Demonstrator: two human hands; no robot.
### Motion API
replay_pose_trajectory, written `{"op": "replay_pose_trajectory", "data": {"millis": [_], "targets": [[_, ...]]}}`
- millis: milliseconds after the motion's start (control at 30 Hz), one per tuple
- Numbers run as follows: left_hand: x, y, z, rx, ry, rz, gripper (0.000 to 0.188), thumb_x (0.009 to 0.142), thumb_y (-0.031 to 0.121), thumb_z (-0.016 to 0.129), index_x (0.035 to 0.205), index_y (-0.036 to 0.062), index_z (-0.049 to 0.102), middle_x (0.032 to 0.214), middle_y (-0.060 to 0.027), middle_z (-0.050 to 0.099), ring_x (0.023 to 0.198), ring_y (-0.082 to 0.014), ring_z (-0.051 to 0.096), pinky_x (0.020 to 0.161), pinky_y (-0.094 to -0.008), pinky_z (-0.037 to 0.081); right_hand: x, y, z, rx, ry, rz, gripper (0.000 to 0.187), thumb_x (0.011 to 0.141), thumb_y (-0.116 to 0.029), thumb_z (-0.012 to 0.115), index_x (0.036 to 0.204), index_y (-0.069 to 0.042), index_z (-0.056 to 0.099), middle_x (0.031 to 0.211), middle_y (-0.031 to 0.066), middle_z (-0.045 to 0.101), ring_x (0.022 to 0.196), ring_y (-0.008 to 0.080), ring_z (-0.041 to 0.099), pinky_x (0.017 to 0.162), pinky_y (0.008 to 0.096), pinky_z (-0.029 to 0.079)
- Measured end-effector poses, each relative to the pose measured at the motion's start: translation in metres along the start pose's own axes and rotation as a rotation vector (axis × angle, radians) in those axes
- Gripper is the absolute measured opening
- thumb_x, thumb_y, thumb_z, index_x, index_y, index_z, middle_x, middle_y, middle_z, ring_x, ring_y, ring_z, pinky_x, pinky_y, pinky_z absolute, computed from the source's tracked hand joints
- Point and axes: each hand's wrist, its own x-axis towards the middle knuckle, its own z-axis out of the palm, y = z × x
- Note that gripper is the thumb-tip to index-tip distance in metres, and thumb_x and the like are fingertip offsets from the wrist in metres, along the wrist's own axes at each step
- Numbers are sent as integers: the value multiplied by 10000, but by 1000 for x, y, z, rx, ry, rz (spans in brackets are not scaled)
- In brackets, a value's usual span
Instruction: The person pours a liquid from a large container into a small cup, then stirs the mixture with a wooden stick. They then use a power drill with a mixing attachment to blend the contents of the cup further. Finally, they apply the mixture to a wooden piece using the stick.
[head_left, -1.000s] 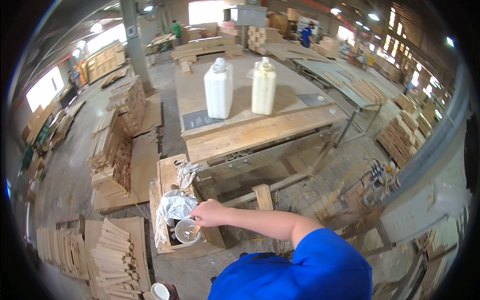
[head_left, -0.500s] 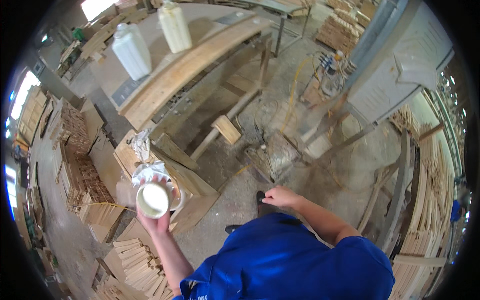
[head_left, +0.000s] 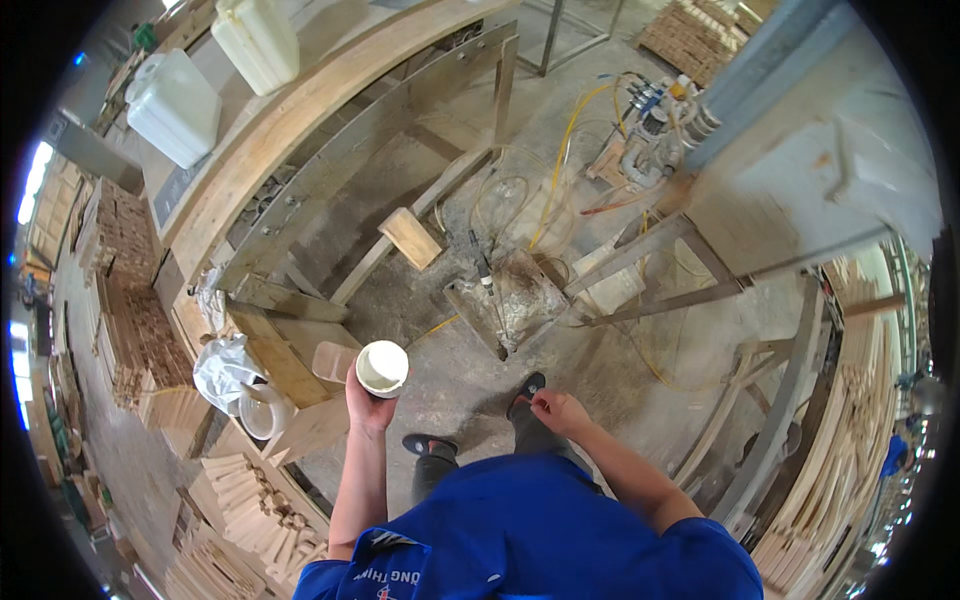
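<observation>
Floor (head_left: 630,365) below — and above it the white tub (head_left: 383,366), carried in the left grip (head_left: 370,402), which is clamped on its near side. Likely light unless well filled, fairly stiff, slick where wet; best cupped low around the wall, mouth level. Right grip (head_left: 560,412): fingers curled together, nothing seen in it. 1 blurred translucent shape (head_left: 335,362) beside the tub — can't say what. Fill level's unreadable, and the left fingertips hide behind the tub.
</observation>
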Motion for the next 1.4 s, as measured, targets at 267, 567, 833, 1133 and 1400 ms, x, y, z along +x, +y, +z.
{"op": "replay_pose_trajectory", "data": {"millis": [267, 567, 833, 1133, 1400], "targets": [[94, -84, -32, -59, 211, -13, 388, 889, 351, 384, 1174, 122, 511, 1180, -57, 534, 1113, -294, 490, 952, -598, 344, 142, 135, 4, -181, 105, 171, 171, 780, -174, 580, 902, -55, 587, 867, 146, 601, 834, 329, 591, 712, 402, 472], [254, -115, -93, -61, 216, -21, 387, 883, 362, 372, 1184, 153, 495, 1188, -50, 523, 1132, -281, 475, 949, -602, 336, 324, 225, 88, 135, 324, 252, 323, 767, -182, 612, 1058, -51, 565, 1025, 184, 561, 904, 334, 568, 786, 386, 463], [341, -116, -154, -64, 231, 82, 406, 884, 355, 355, 1193, 125, 483, 1208, -93, 506, 1138, -306, 466, 956, -593, 350, 469, 273, 191, 23, 449, 266, 785, 710, -170, 650, 1373, -107, 236, 1203, 228, 461, 1056, 393, 502, 895, 428, 423], [408, -108, -164, 33, -7, 211, 463, 908, 339, 301, 1264, 72, 429, 1283, -119, 462, 1184, -303, 440, 964, -533, 367, 557, 340, 230, 36, 558, 261, 890, 697, -169, 655, 1413, -129, 129, 1169, 266, 498, 1049, 414, 510, 933, 454, 380], [459, -119, -175, 111, -120, 294, 416, 895, 330, 344, 1202, 91, 490, 1227, -67, 515, 1160, -238, 463, 969, -467, 351, 539, 317, 178, 791, 549, 154, 286, 706, -226, 721, 814, -29, 543, 592, 44, 563, 400, 116, 512, 374, 257, 418]]}}
